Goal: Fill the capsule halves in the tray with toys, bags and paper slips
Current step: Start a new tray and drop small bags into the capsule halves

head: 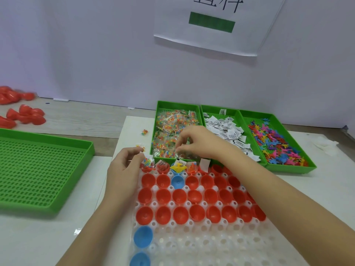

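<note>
A clear holed tray (pixel 211 244) holds rows of red capsule halves (pixel 163 196) and a few blue ones (pixel 143 237). The far row's halves (pixel 178 167) carry bead bags, a yellow toy and paper slips. My left hand (pixel 124 169) pinches a small bag of coloured beads (pixel 148 161) over the far-left red half. My right hand (pixel 196 143) reaches into the green bin of bead bags (pixel 172 129), its fingertips pinching a clear bag there (pixel 179 150).
Two more green bins hold white paper slips (pixel 226 129) and coloured plastic toys (pixel 272 143). A large green perforated tray (pixel 38 169) lies at the left. Loose red capsule halves (pixel 23 114) sit at the far left. Two stray bead bags (pixel 144 132) lie on the table.
</note>
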